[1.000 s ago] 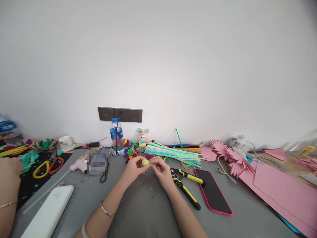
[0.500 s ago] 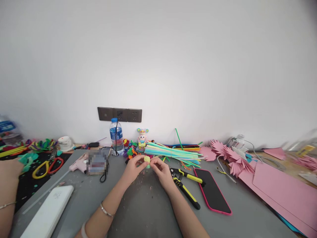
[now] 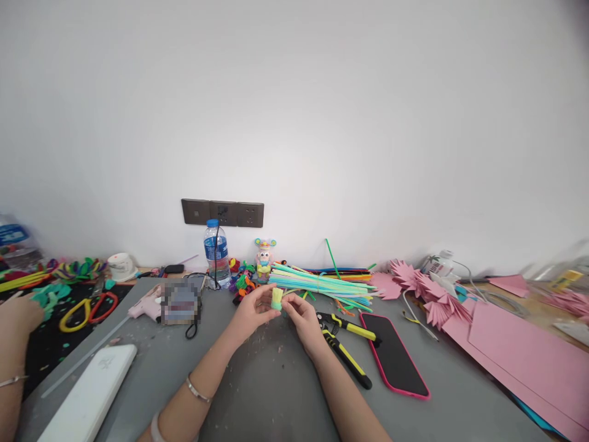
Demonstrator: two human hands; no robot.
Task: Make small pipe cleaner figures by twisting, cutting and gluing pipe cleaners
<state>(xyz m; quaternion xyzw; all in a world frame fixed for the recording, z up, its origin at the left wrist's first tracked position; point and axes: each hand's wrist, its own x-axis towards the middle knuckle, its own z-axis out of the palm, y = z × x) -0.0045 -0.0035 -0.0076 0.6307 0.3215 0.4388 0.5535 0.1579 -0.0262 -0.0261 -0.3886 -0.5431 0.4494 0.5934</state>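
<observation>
While the left hand point(image 3: 251, 312) pinches a small yellow-green fuzzy bundle point(image 3: 277, 299) upright above the grey bench point(image 3: 257, 393), the right hand point(image 3: 301, 318) closes its fingertips on the bundle's lower side. Yellow-handled black pliers point(image 3: 346, 345) lie just right of that hand, beside a pink-cased phone point(image 3: 394, 355).

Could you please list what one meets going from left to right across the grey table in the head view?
White case → pink glue gun → water bottle → left hand → right hand → yellow-black pliers → pink-edged phone → pink paper.
</observation>
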